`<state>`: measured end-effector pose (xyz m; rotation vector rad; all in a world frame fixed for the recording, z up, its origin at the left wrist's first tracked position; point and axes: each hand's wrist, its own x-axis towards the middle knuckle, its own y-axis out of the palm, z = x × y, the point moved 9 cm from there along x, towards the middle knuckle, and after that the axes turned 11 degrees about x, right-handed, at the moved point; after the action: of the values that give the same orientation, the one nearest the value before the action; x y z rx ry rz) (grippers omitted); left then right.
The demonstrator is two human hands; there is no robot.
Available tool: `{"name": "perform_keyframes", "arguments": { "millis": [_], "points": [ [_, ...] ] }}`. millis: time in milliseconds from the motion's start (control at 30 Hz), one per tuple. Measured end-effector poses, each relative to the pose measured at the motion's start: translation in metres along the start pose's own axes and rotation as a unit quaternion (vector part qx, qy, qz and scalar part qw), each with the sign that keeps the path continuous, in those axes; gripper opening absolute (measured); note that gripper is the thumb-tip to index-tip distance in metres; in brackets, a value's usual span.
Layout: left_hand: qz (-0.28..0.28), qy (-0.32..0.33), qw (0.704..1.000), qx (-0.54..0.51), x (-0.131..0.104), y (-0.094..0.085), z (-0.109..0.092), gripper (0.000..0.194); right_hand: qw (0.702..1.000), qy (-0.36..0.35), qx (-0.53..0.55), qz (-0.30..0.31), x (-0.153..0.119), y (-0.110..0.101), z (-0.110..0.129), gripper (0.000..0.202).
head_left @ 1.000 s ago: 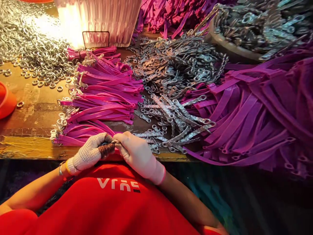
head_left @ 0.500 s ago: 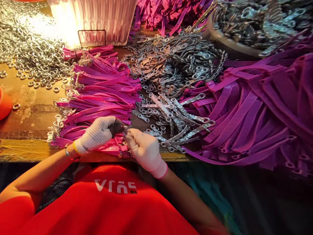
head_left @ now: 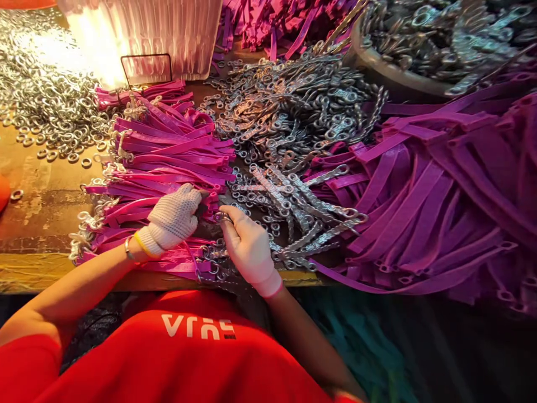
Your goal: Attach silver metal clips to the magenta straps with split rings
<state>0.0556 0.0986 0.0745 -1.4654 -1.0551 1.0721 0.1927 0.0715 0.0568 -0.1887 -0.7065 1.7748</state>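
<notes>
My left hand (head_left: 175, 215), in a white dotted knit glove, is closed over the near part of a row of pink straps (head_left: 168, 151). Its darkened fingertips pinch the looped end of one pink strap (head_left: 213, 202). Just to the right, my right hand (head_left: 250, 246) wears a smooth white glove and grips a small metal ring (head_left: 221, 217) between thumb and forefinger. The ring sits close beside the strap end; whether they are joined cannot be seen. Chain pieces hang near the row's front, below my right fingers.
Twisted metal chains (head_left: 289, 106) are heaped in the middle, with a full tub (head_left: 390, 70) behind. Purple straps (head_left: 419, 190) cover the right side. Loose metal rings (head_left: 62, 112) lie at left beside a ribbed, glowing container (head_left: 168, 33). The wooden table edge (head_left: 33, 271) runs along the front.
My hands, together half a second ago, have moved slightly apart. The left has shifted up onto the strap ends, and the ring now shows in my right fingers. The view has shifted slightly.
</notes>
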Motion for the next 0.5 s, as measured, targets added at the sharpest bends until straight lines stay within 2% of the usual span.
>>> {"name": "perform_keyframes", "arguments": {
  "millis": [100,233,333,500],
  "points": [
    [-0.002,-0.008,0.983,-0.183,-0.018,-0.012,0.012,0.022,0.999,-0.018,-0.017,0.028,0.001,0.001,0.012,0.037],
    [0.073,-0.077,0.915,-0.390,-0.044,-0.005,0.020,0.023,0.994,-0.037,-0.068,0.080,-0.001,0.010,0.032,0.038],
    [0.093,-0.123,0.865,-0.477,-0.059,0.005,0.019,0.032,0.983,-0.048,-0.128,0.126,-0.004,0.020,0.047,0.036],
    [0.085,-0.176,0.794,-0.575,-0.073,0.020,0.019,0.037,0.959,-0.041,-0.220,0.176,-0.009,0.030,0.062,0.032]
  ]
}}
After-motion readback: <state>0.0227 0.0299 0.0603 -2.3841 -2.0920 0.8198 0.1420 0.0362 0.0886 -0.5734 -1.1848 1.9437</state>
